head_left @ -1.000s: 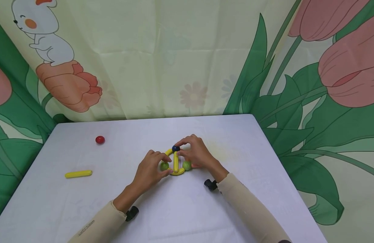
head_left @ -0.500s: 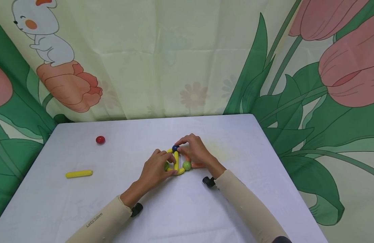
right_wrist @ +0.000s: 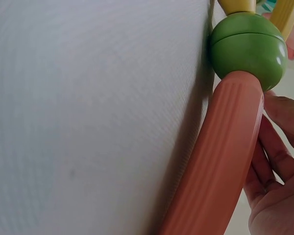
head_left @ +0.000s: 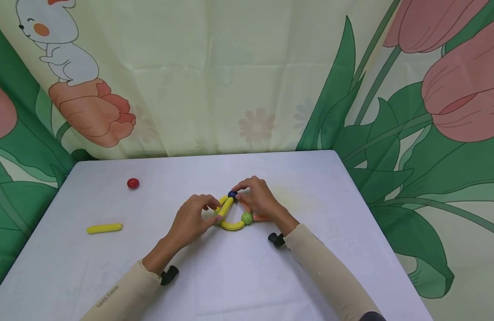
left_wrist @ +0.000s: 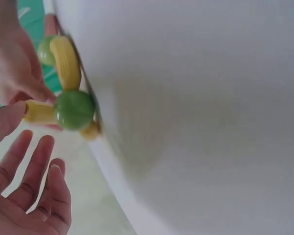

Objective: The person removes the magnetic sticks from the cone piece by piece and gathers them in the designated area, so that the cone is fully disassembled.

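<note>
My right hand (head_left: 259,196) pinches a dark blue ball (head_left: 232,195) at the top of a small ring of toy rods and balls. From that ball a straight yellow rod (head_left: 226,207) slants down to the left, its lower end pinched by my left hand (head_left: 193,219). A curved yellow rod (head_left: 232,226) forms the near side and meets a green ball (head_left: 247,218) on the right. Another green ball (left_wrist: 74,110) shows in the left wrist view, mostly hidden in the head view. An orange curved rod (right_wrist: 220,147) joins a green ball in the right wrist view.
On the left of the white table (head_left: 158,187) lie a loose yellow rod (head_left: 104,228) and a red ball (head_left: 133,183). A printed curtain (head_left: 190,89) hangs behind the table's far edge.
My left hand first moves right to the straight yellow rod, then back left, swinging the rod's lower end leftward. My right hand stays at the blue ball.
</note>
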`<state>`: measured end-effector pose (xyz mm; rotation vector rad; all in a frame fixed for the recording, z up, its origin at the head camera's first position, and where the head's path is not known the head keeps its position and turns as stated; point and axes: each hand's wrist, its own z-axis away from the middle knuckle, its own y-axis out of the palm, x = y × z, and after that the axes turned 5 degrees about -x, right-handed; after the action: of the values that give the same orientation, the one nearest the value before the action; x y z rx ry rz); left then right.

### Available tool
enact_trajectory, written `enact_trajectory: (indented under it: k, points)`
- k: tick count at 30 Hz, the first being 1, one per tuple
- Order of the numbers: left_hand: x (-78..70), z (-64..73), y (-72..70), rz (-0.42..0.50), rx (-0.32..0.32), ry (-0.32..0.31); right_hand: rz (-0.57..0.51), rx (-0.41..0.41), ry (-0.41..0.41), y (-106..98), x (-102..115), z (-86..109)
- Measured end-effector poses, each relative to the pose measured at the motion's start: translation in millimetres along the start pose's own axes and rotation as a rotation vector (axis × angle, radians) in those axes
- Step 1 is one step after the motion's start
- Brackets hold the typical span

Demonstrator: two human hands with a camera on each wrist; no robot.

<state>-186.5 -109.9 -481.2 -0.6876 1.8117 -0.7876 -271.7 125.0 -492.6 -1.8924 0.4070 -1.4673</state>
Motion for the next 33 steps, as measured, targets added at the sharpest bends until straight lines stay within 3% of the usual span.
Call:
enact_trajectory:
  k: [9,19,33]
  points:
    - [14.8,1.1,-8.4,-0.007,-0.023,-0.048,-0.001,-0.02,-0.008,1.3,0.7,0.3]
    - [11.5,-2.9,-4.8,-0.02,0.001,-0.086,0.009,-0.033,0.006,2.8,3.4,0.8]
    - [22.7,-2.0,-5.7,-0.033,0.042,-0.146,0.006,-0.066,0.027,4.7,4.2,0.5]
